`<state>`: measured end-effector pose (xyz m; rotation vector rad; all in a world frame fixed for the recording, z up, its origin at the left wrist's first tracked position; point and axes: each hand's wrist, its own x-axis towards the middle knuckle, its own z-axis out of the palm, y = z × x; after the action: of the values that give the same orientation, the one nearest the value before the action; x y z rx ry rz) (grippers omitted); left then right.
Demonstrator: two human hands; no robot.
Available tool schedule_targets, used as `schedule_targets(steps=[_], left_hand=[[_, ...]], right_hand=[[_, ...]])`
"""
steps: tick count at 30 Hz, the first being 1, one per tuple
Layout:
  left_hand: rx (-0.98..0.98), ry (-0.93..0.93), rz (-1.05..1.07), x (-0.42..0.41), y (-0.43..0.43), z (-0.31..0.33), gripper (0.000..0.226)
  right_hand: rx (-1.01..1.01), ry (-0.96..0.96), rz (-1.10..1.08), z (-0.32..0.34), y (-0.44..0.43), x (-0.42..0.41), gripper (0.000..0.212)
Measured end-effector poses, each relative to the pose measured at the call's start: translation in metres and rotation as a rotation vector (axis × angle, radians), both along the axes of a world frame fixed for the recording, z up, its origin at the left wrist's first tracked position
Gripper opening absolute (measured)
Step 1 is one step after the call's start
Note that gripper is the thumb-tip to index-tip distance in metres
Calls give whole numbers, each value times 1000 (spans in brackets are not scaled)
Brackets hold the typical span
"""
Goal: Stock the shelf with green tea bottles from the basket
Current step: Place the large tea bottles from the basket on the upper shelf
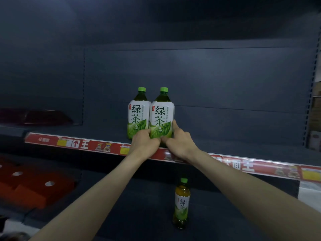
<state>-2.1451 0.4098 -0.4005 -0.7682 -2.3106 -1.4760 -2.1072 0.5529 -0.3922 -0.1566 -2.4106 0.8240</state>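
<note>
Plastic, stiff and seemingly heavy, the right green tea bottle [162, 117] was clasped near its base by the left hand [145, 142] and right hand [179, 142].

Orange-red boxes [31, 188] with silver spots are sitting at lower left; a dark red package [46, 118] is lying higher up.

Retail shop aisle, dark metal shelving [225, 80], red price-label strip [78, 144] along shelf edge, bottled green tea [139, 113] on display

Bare forearms [97, 188], bare hands [145, 143]
</note>
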Motion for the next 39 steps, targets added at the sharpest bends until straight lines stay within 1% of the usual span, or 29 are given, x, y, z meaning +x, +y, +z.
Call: schedule_targets(steps=[2,4,7,8,13,15,17,19,21,27,32,35,39], left_hand=[[10,-14,-3,9,-2,3,21],[14,6,-15,18,-3,5,35],[38,6,-38,33,-3,4,47],[50,11,-49,39,-2,2,48],[85,38,-109,71,3,-31,33],[102,28,-146,85,3,-53,29],[68,11,-160,102,-2,-81,30],[-18,12,-174,120,-8,-113,30],[-84,-30,-187,140,-15,-147,27],[-184,-351,-176,191,-30,-257,23],[-284,-554,-116,227,-49,-330,27],[-368,-660,-59,242,-59,-362,38],[-372,-833,-22,258,-72,-390,62]], right_hand=[[-8,4,7,0,0,3,50],[-16,18,-14,-3,-1,9,44],[-46,77,-39,-10,-4,28,51],[-50,108,-38,-14,-5,37,49],[-34,282,28,-50,-6,91,19],[-68,286,31,-72,-3,110,18],[-86,265,34,-99,-1,131,23],[-78,233,54,-129,0,154,24],[-81,170,70,-164,0,177,24],[-183,-84,73,-281,-11,231,23],[-290,-266,54,-355,-21,273,27],[-318,-358,31,-386,-24,291,28],[-383,-512,28,-415,-30,309,31]])
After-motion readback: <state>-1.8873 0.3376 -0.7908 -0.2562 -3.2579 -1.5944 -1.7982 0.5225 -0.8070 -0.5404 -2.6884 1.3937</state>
